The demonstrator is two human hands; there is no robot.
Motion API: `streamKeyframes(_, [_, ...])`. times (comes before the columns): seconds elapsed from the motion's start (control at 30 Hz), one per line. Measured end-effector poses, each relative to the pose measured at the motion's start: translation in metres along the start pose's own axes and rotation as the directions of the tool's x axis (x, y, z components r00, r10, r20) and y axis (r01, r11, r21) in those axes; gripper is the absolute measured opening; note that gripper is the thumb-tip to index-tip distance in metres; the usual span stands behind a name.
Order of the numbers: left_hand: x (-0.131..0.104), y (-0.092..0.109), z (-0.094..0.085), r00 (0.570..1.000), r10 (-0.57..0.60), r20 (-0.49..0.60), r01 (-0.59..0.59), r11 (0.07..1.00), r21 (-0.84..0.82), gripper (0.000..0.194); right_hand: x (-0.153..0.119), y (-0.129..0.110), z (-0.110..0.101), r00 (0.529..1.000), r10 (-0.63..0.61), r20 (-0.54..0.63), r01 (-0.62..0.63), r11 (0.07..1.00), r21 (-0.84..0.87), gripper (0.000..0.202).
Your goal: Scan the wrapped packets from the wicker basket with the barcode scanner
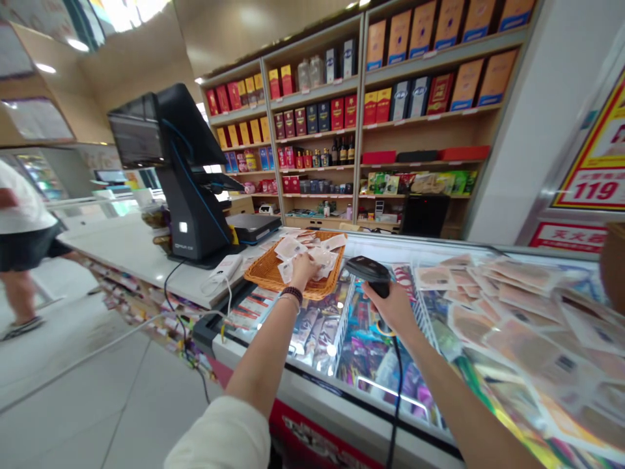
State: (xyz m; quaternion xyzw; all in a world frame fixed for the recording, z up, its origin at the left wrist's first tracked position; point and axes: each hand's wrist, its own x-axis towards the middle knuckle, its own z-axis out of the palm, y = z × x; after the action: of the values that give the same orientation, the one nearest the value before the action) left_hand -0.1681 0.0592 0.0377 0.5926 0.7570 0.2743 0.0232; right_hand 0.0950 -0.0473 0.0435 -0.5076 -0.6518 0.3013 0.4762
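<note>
A wicker basket on the glass top holds several small whitish clear packets. My left hand, with a dark bead bracelet at the wrist, reaches into it. Its fingers are bent down and closed on one of the packets; the fingertips are partly hidden. To the right of the basket, my right hand is wrapped around the handle of a black barcode scanner. The scanner's head points left toward the basket, and its black cord hangs down in front of the freezer.
Under the glass lie colourful ice-cream packs in wire baskets. Many flat clear packets cover the right side. A register screen stands on the left counter, cables trailing. Shelves of boxes rise behind; a person is at far left.
</note>
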Motion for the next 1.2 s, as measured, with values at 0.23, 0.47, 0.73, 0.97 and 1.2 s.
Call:
streamKeyframes(0.23, [-0.004, -0.004, -0.008, 0.993, -0.094, 0.065, 0.096, 0.995, -0.019, 0.051, 0.000, 0.003, 0.002, 0.999, 0.040, 0.024, -0.042, 0.996, 0.085, 0.035])
streamKeyframes(0.47, [-0.021, 0.010, -0.026, 0.996, 0.035, -0.083, -0.051, 0.979, -0.196, 0.031, -0.002, -0.004, -0.002, 0.998, 0.042, 0.037, -0.046, 0.992, 0.116, 0.035])
streamKeyframes(0.73, [-0.052, 0.055, 0.005, 0.949, 0.168, -0.266, -0.297, 0.755, -0.585, 0.023, 0.000, 0.001, -0.013, 1.000, 0.008, -0.001, -0.008, 0.987, 0.162, 0.043])
streamKeyframes(0.97, [-0.057, 0.090, 0.053, 0.923, 0.232, -0.308, -0.386, 0.540, -0.748, 0.028, 0.001, 0.011, -0.031, 0.998, 0.041, -0.047, -0.035, 0.993, 0.109, 0.048])
streamKeyframes(1.2, [-0.063, 0.085, 0.100, 0.970, 0.149, -0.191, -0.239, 0.457, -0.856, 0.022, -0.002, 0.015, -0.049, 0.991, 0.127, -0.041, -0.131, 0.985, -0.110, 0.033])
